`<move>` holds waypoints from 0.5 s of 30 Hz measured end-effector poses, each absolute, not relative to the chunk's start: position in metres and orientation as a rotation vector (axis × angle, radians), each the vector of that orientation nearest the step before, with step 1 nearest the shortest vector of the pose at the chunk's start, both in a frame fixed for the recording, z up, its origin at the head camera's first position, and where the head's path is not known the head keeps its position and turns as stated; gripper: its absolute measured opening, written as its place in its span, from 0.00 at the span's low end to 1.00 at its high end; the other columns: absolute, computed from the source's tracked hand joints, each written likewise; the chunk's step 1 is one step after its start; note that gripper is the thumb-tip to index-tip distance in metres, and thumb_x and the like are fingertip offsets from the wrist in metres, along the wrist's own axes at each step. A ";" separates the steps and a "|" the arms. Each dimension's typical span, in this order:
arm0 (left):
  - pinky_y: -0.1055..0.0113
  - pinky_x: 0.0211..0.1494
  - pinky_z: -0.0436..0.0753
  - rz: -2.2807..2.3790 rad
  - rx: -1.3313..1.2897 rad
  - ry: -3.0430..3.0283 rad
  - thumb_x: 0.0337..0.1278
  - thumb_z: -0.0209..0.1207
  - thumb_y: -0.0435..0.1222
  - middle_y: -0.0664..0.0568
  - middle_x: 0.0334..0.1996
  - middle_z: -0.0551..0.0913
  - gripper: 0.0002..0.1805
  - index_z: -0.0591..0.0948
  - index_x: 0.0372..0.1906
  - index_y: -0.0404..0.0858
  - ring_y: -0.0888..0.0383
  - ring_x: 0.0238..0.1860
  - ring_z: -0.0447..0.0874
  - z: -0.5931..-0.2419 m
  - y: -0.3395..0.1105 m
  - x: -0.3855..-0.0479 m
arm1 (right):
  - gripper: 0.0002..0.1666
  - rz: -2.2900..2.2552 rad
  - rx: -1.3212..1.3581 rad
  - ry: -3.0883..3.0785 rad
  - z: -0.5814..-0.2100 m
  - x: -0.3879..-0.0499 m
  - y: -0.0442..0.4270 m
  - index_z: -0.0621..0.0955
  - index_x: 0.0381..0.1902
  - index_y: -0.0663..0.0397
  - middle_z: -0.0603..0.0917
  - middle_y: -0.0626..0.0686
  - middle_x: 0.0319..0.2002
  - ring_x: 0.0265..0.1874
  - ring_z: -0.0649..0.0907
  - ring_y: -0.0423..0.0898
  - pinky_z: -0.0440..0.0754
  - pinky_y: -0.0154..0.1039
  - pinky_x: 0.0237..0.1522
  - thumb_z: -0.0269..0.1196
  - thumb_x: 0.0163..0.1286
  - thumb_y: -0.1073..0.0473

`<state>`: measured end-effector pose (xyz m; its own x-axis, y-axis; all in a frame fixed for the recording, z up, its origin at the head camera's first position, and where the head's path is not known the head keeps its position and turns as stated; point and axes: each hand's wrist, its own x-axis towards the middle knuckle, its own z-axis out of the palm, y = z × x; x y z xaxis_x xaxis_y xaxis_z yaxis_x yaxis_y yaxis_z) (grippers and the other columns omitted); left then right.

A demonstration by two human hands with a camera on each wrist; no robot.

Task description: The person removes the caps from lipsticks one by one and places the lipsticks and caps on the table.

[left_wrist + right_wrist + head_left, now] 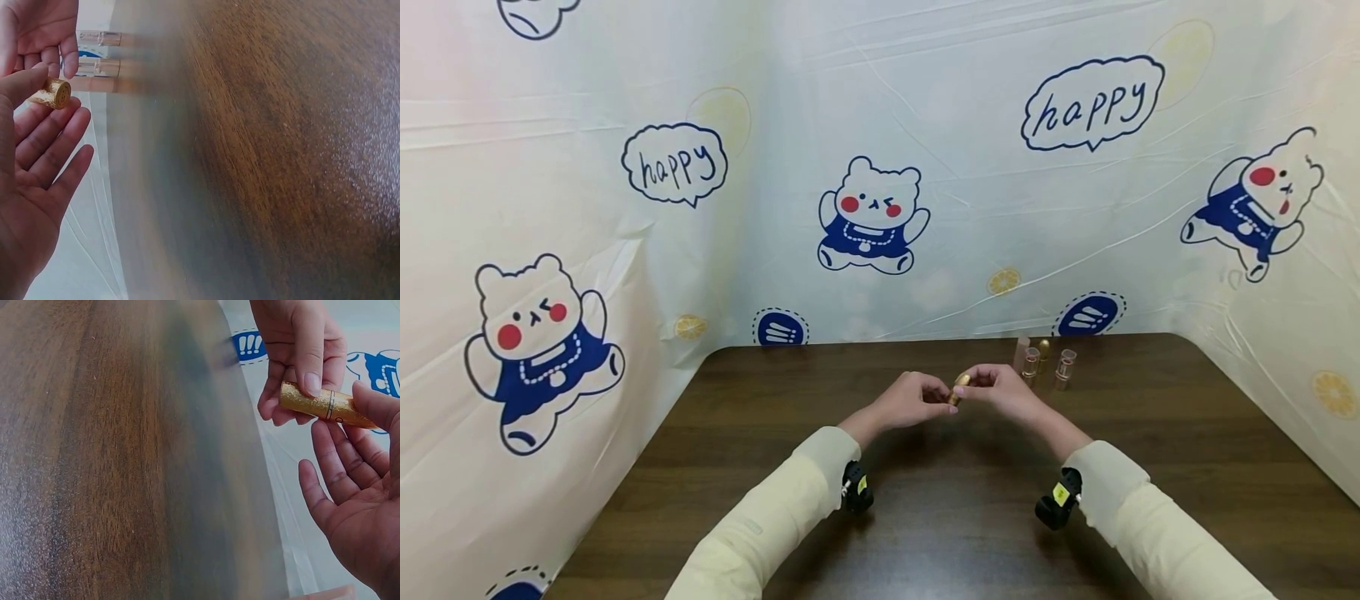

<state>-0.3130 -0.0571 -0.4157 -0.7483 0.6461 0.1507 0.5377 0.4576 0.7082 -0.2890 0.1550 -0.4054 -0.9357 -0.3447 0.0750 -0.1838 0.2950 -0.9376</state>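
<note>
A gold lipstick (959, 388) with a textured case is held between both hands above the table. In the right wrist view the lipstick (305, 399) shows a thin band round its middle. My left hand (912, 400) pinches one end between thumb and fingers. The other end is pinched by my right hand (1003, 392), whose lower fingers (334, 472) spread loosely underneath. From the left wrist view, the round end face of the lipstick (61, 95) points toward the camera.
Behind my right hand stand two clear-and-gold lipstick tubes (1065, 367), a pinkish tube (1020, 353) and a slim gold one (1043, 348). They are on the brown wooden table (955, 517), near its far edge. A printed curtain (970, 217) hangs behind and at both sides.
</note>
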 end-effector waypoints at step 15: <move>0.69 0.33 0.77 1.184 0.983 2.573 0.58 0.67 0.39 0.61 0.28 0.84 0.04 0.86 0.33 0.42 0.64 0.29 0.78 -0.414 -0.059 -0.310 | 0.12 -1.705 -0.519 2.448 -0.407 -0.290 0.151 0.82 0.40 0.62 0.83 0.54 0.35 0.42 0.78 0.66 0.76 0.55 0.45 0.66 0.67 0.57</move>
<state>-0.3101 -0.0586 -0.4144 -0.7757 0.6165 0.1350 0.5034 0.4755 0.7215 -0.2897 0.1510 -0.4070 -0.9351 -0.3399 0.1005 -0.2122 0.3097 -0.9268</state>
